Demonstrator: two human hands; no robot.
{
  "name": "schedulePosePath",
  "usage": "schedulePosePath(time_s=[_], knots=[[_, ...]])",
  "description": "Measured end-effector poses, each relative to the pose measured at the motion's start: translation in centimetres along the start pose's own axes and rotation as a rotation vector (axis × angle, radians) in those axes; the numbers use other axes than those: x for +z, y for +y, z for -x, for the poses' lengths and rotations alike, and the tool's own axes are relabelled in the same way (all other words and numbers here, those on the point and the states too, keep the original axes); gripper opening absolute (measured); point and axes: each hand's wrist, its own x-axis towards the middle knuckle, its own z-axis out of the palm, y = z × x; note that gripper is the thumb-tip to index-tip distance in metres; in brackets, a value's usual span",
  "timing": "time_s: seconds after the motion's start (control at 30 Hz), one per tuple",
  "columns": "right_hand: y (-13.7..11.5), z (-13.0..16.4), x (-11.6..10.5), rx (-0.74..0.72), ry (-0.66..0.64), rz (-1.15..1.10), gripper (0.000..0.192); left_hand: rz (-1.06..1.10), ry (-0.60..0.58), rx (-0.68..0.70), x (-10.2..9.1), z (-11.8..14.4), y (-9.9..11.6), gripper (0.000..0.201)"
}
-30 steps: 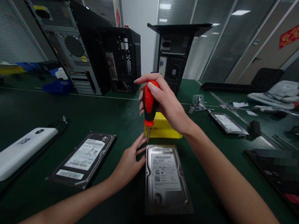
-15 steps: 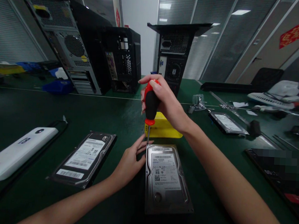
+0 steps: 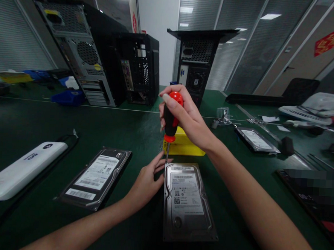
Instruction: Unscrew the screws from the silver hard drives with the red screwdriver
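My right hand [image 3: 186, 113] is closed around the red and black handle of a screwdriver [image 3: 171, 117], its thumb along the upper side. The screwdriver stands nearly upright, with its shaft pointing down at the far left corner of a silver hard drive [image 3: 189, 201]. That drive lies flat, label up. My left hand [image 3: 146, 180] rests beside the same corner, fingers stretched out and apart, thumb and fingertips against the drive's edge. The exact spot under the screwdriver tip is too small to make out. Behind the drive sits a yellow tray [image 3: 188, 149], partly covered by my right hand.
A second hard drive [image 3: 96, 177] lies to the left, beside a white power bank-like block [image 3: 25, 169] with a cable. Another drive [image 3: 256, 140] is at the right. Computer cases [image 3: 95, 52] stand along the back. A dark panel [image 3: 306, 197] lies at the right edge.
My right hand has turned on the screwdriver handle, and its thumb now lies across the upper handle. The tip stays at the same corner. My left hand and the drive keep their places.
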Motion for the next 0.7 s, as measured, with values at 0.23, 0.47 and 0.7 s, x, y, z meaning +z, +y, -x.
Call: schedulePosePath(time_s=[0.23,0.47,0.7], knots=[[-0.10,0.06,-0.06,0.015,0.001,0.030,0.023,0.005,0.001,0.000,0.01,-0.13,0.02,0.067],[0.23,0.03,0.08,-0.021,0.021,0.023,0.024,-0.003,0.000,-0.009,0.02,-0.21,-0.10,0.067],[0.30,0.00,0.22,0.008,0.021,-0.030,0.029,-0.016,0.010,-0.007,0.04,-0.17,0.17,0.065]])
